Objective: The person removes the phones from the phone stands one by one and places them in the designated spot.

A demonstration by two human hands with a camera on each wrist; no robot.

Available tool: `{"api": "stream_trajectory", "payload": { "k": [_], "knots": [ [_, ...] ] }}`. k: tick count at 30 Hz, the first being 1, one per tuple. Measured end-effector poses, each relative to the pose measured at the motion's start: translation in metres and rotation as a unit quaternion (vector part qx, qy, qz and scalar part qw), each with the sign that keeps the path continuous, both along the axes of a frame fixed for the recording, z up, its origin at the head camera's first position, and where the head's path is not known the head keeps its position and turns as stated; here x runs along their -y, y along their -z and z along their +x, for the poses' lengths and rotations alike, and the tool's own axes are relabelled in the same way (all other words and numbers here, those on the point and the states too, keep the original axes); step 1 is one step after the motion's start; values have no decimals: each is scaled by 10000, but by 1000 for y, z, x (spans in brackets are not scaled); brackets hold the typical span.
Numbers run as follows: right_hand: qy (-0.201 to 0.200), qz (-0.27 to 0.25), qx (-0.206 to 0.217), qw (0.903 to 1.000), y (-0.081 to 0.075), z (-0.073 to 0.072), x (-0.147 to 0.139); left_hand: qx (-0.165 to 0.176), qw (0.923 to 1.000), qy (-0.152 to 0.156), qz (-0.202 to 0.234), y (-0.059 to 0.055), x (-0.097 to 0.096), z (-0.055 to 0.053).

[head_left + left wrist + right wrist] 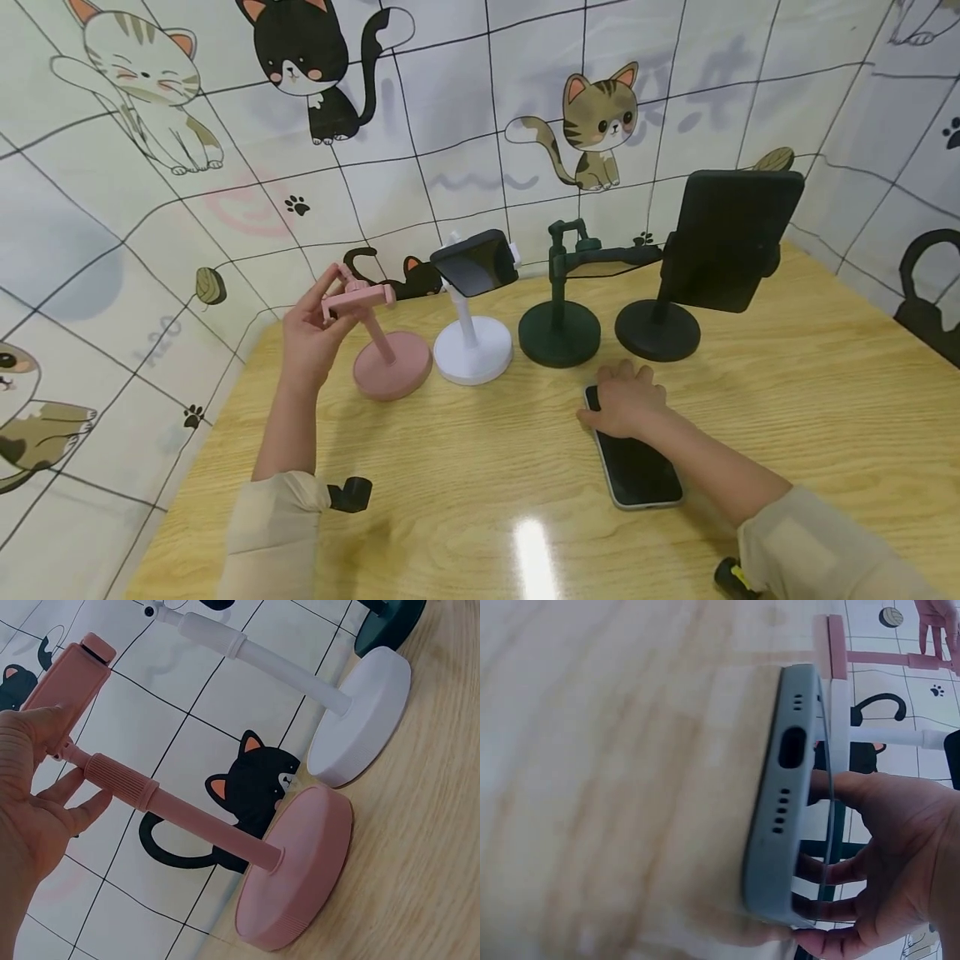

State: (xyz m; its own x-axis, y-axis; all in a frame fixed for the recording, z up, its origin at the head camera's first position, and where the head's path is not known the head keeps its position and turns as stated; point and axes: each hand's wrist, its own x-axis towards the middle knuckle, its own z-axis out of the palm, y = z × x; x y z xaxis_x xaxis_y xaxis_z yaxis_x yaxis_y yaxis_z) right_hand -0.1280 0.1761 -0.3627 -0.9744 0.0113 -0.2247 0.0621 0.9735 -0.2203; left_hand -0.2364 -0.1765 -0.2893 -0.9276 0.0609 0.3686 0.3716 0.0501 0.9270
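Observation:
My left hand [313, 337] holds the clamp head of a pink phone stand [392, 367], thumb on the clamp and fingers by the neck. The round pink base stands on the table. In the left wrist view the ribbed collar [120, 780] shows just beyond my fingertips. My right hand [630, 400] spans the far end of a smartphone [637, 471] lying screen up, thumb along its left edge. From the right wrist, the phone's pale grey end with its port [791, 746] faces the camera, and the fingers curve over the screen side.
A white stand [474, 350] carrying a dark phone [477, 262] stands right of the pink one. Beyond it are a dark green arm stand [558, 333] and a black stand [657, 332] with a tablet [735, 240]. A cat-patterned sheet [450, 108] rises behind the wooden table [442, 475].

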Motion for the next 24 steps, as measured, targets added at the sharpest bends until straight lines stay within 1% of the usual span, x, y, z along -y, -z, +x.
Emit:
{"api": "stream_trajectory", "payload": {
  "k": [3,5,6,8,10,12,14,17,19,21,23,24],
  "knots": [
    [-61,58,120,9999,-5,-1,0,-29,9996,-197,220,4,0,3],
    [-92,71,213,9997,-8,-1,0,35,9987,-348,357,8,1,6],
    [-112,69,253,9996,-9,-2,0,107,9983,-466,332,11,2,7],
    [-162,69,283,9994,-11,-2,0,290,9975,-623,147,19,4,11],
    [-256,42,221,9994,-14,-4,1,508,9961,-678,-254,27,7,15],
    [-438,-133,46,9989,-18,-8,3,665,9931,-531,-806,35,9,18],
    [-628,-389,-209,9970,-24,-11,7,740,9883,-278,-1307,41,10,21],
    [-893,-1018,-567,9892,-39,-17,18,663,9784,148,-1955,47,5,24],
    [-1007,-1366,-829,9820,-51,-20,27,551,9728,419,-2211,48,-3,25],
    [-1109,-1662,-1074,9739,-63,-23,36,368,9684,738,-2354,48,-14,26],
    [-1106,-1898,-1288,9670,-74,-27,45,116,9651,948,-2439,46,-28,27],
    [-1097,-2010,-1400,9633,-79,-29,49,-52,9635,998,-2483,44,-36,28]
  ]
}}
